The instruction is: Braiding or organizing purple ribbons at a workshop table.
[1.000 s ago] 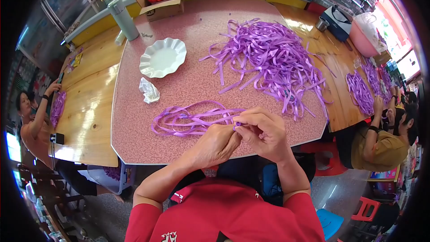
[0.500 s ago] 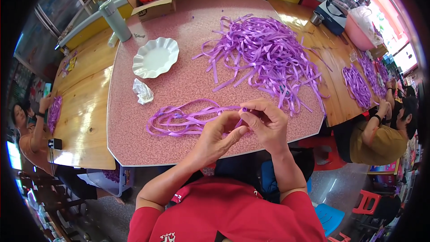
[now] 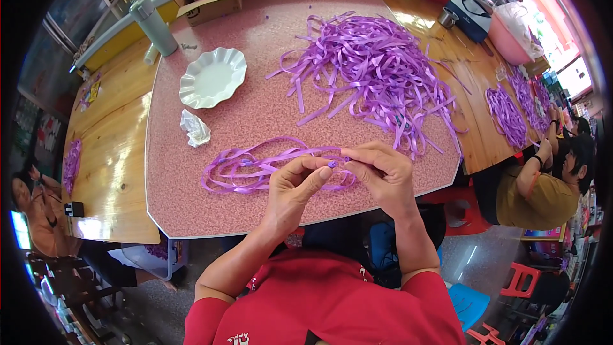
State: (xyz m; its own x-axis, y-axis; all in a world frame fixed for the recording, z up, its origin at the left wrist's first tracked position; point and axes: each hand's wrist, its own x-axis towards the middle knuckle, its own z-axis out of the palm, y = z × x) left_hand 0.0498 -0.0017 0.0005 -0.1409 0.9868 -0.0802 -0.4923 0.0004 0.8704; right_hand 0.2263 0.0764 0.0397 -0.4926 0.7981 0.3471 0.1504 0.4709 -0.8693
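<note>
Near the table's front edge, my left hand (image 3: 290, 191) pinches a small purple-blue piece (image 3: 332, 164) between thumb and forefinger. Just to its right, my right hand (image 3: 386, 176) is closed on the end of a purple ribbon (image 3: 347, 159). A narrow gap separates the two sets of fingertips. Whether the small piece is tied to the ribbon is too fine to make out. Behind and left of my hands, looped purple ribbons (image 3: 236, 186) lie flat on the pink speckled table (image 3: 255, 115). Farther back on the right spreads a big tangled heap of purple ribbons (image 3: 377, 64).
A white scalloped dish (image 3: 214, 80) and crumpled white tissue (image 3: 195, 129) sit at the left. Beyond them stand a grey-green flask (image 3: 153, 29) and an open cardboard box (image 3: 214, 6). People sit at wooden tables on both sides, with purple ribbons (image 3: 506, 118) at the right.
My fingertips have drawn slightly apart, and the small purple-blue piece now shows at my left fingertips. The person on the left has lowered their raised hand. The view has shifted a little.
</note>
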